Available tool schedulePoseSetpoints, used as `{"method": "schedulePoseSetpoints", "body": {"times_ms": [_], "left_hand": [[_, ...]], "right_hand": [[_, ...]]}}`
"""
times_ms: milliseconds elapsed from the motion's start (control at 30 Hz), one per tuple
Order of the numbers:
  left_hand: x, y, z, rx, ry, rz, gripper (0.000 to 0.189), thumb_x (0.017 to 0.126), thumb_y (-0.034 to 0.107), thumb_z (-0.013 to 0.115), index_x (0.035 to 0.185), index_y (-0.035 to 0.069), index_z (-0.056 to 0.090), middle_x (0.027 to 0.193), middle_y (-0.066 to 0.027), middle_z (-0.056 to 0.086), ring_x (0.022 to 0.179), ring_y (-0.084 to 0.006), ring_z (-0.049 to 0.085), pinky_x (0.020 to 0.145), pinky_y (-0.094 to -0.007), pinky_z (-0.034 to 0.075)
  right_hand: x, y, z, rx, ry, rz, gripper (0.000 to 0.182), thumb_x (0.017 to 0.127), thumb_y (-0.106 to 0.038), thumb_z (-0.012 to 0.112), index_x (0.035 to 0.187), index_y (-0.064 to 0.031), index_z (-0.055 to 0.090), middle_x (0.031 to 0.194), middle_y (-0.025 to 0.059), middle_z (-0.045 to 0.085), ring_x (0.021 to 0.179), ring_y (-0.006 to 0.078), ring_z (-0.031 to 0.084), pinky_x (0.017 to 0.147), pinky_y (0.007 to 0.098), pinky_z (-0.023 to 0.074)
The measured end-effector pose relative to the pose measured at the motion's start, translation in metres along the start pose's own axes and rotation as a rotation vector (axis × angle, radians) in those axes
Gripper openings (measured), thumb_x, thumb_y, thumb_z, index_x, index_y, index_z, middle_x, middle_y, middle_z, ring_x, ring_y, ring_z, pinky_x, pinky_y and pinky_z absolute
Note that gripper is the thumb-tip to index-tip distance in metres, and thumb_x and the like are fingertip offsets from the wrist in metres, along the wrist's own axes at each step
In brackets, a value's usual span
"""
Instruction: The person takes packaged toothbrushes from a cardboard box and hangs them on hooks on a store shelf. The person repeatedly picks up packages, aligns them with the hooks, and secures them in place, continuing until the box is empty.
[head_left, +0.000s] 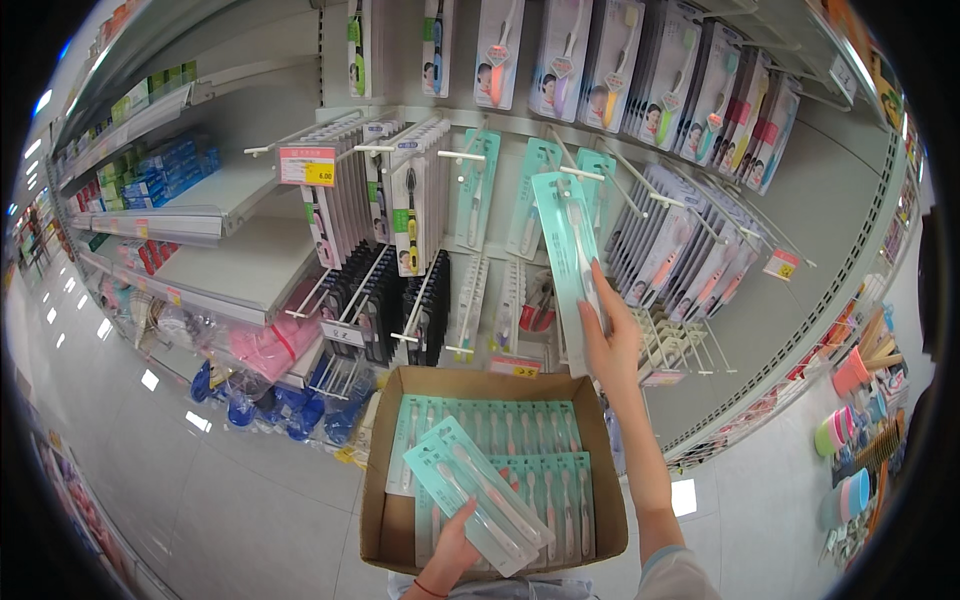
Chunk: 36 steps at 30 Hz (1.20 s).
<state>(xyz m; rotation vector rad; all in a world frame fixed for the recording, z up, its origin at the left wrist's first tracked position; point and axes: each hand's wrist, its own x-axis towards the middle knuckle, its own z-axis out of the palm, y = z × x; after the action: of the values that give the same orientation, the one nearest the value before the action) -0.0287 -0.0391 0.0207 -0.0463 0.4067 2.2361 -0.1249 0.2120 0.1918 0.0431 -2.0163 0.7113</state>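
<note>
My right hand grips the lower part of a teal toothbrush blister pack, held upright by the ends of the white display hooks. Low in front of me, my left hand holds a few more teal toothbrush packs, overlapping and tilted, above an open cardboard box. Rows of the same packs fill much of the box. Behind my right hand's pack, other teal packs hang on hooks. Whether the held pack touches a hook, I cannot tell.
Other toothbrush packs hang in dense rows left, and more hang right. Long hooks with price tags jut outward. Shelves with small boxes stand left, above bagged blue slippers. Colored cups are far right.
</note>
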Motion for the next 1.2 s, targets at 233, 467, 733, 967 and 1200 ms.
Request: {"method": "schedulePoseSetpoints", "body": {"times_ms": [233,467,733,967,1200], "left_hand": [[-0.001,0.003,0.020,0.089,-0.010,0.059,0.061,0.095,0.022,0.043,0.145,0.009,0.012,0.147,-0.0103,0.029,0.135,-0.0313,0.027,0.110,-0.0480,0.026],[-0.003,0.004,0.008,-0.010,0.011,0.191,0.061,0.095,0.024,0.042,0.146,0.010,0.012,0.149,-0.0084,0.024,0.137,-0.0287,0.023,0.112,-0.0453,0.021],[-0.005,-0.002,0.001,-0.043,-0.035,0.209,0.061,0.095,0.026,0.043,0.147,0.021,0.012,0.148,-0.0082,0.025,0.135,-0.0282,0.026,0.110,-0.0509,0.020],[-0.002,-0.009,-0.030,-0.141,0.012,0.066,0.060,0.095,0.024,0.044,0.147,0.028,0.014,0.144,-0.0083,0.031,0.124,-0.0295,0.040,0.104,-0.0545,0.030],[0.000,-0.013,-0.040,-0.165,-0.076,0.084,0.062,0.093,0.024,0.047,0.147,0.025,0.015,0.135,-0.0098,0.040,0.109,-0.0281,0.049,0.099,-0.0546,0.035]], "right_hand": [[0.041,0.046,0.043,-0.286,-0.006,-0.137,0.065,0.085,-0.007,0.060,0.141,-0.0024,0.028,0.104,0.0202,0.052,0.091,0.0340,0.054,0.078,0.0396,0.0438],[-0.082,-0.036,-0.012,-0.009,-1.242,0.008,0.037,0.084,-0.041,0.061,0.091,-0.0047,0.057,0.076,0.0111,0.061,0.072,0.0291,0.061,0.063,0.0372,0.0471],[-0.116,-0.054,-0.021,0.053,-1.239,0.430,0.054,0.086,-0.050,0.055,0.108,-0.0006,0.057,0.092,0.0196,0.063,0.080,0.0284,0.063,0.071,0.0396,0.0485],[-0.043,-0.051,-0.005,0.493,-0.468,0.343,0.028,0.088,-0.007,0.059,0.113,0.0046,0.053,0.096,0.0095,0.064,0.076,0.0087,0.059,0.066,0.0233,0.0471],[-0.008,-0.046,0.018,0.623,-0.382,0.371,0.028,0.090,-0.006,0.056,0.115,0.0061,0.051,0.098,0.0079,0.064,0.085,0.0085,0.059,0.072,0.0222,0.0469]]}}
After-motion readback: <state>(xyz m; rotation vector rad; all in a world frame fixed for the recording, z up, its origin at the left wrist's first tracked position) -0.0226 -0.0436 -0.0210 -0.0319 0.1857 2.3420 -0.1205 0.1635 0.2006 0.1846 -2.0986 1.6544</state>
